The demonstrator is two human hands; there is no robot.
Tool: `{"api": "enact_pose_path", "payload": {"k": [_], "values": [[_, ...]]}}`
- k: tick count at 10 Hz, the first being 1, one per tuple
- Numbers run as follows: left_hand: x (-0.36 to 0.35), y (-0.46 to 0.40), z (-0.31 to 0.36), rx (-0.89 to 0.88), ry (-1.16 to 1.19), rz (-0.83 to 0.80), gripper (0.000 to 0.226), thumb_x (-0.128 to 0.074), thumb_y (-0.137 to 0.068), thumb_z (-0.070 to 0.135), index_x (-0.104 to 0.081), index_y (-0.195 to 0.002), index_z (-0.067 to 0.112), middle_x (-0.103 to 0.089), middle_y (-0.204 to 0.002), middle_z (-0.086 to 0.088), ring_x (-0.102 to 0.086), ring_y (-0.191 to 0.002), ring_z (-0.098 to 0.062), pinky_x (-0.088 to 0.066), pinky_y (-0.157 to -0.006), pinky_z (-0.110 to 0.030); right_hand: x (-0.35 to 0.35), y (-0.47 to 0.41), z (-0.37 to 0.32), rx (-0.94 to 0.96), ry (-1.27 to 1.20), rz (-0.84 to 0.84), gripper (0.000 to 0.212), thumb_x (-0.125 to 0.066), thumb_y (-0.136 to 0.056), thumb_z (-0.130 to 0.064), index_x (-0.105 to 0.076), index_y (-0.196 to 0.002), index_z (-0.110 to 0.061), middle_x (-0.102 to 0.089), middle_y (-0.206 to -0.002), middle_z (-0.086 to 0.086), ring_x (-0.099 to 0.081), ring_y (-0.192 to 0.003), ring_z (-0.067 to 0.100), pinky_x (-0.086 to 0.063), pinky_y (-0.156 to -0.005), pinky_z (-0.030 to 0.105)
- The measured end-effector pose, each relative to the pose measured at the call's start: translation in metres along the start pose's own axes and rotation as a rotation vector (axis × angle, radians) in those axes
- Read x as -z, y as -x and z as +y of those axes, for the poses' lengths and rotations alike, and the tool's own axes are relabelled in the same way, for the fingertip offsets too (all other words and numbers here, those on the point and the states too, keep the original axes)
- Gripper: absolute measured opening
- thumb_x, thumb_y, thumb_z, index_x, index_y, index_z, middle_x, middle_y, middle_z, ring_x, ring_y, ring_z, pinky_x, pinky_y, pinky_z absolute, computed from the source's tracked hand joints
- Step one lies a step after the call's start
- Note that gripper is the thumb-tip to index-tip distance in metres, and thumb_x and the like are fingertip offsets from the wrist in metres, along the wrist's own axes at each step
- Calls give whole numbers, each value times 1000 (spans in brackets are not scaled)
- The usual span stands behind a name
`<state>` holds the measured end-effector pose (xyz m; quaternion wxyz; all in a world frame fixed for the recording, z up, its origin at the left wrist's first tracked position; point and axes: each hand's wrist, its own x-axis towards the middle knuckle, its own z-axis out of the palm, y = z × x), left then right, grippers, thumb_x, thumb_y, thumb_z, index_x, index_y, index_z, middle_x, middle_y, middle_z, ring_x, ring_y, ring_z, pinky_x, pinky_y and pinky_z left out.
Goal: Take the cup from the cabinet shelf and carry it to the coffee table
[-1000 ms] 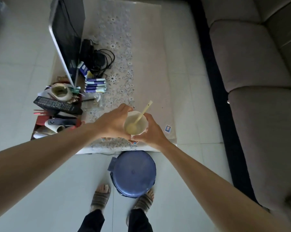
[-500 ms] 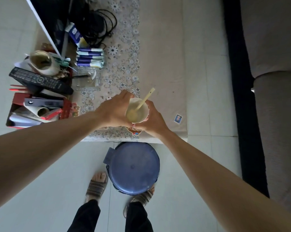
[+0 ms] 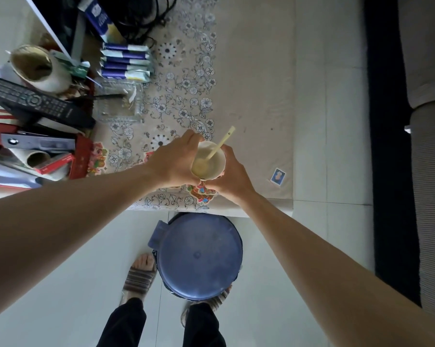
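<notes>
Left hand (image 3: 172, 162) & right hand (image 3: 232, 172) both clamped round cup (image 3: 208, 161), spoon (image 3: 219, 146) inside. Cup sits over bench (image 3: 249, 96) near edge.

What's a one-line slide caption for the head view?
Both hands, left hand and right hand, hold a cup with a spoon over the coffee table edge.

Cup (image 3: 208, 161) over near edge of coffee table (image 3: 256, 96), betw. left hand (image 3: 172, 162) & right hand (image 3: 232, 175); spoon (image 3: 217, 149) in cup. Remote (image 3: 33, 102) on clutter, table's left. Stool (image 3: 197, 256) on floor before table. Sofa (image 3: 429, 171) far right.
</notes>
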<state>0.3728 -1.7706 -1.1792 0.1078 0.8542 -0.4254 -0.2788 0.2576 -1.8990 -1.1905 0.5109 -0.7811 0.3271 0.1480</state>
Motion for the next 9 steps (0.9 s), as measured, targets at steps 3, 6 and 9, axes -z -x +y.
{"api": "enact_pose_path", "payload": {"k": [3, 6, 9], "values": [[-16, -8, -4, 40, 6, -11, 96, -95, -66, 27, -40, -143, 9, -47, -136, -9, -62, -106, -26, -58, -72, -40, -5, -18, 11, -17, 13, -32, 92, -87, -60, -22, -40, -138, -28, -61, -113, -4, -62, -110, 28, -56, -89, 49], [-15, -3, 4, 48, -31, -53, 103, -95, -70, 32, -32, -148, 7, -41, -143, -13, -59, -118, -31, -58, -85, -45, -9, -17, 10, -48, 13, -55, 106, -92, -65, -16, -29, -149, -25, -60, -128, 5, -59, -115, 28, -53, -93, 45], [72, 50, 52, 48, 130, -144, 85, -87, -79, 30, -40, -149, 14, -48, -139, -9, -57, -116, -23, -52, -98, -39, 54, 40, -30, -148, 7, 28, 58, -80, -79, -15, -58, -132, -14, -66, -129, 7, -60, -104, 16, -44, -83, 24]]}}
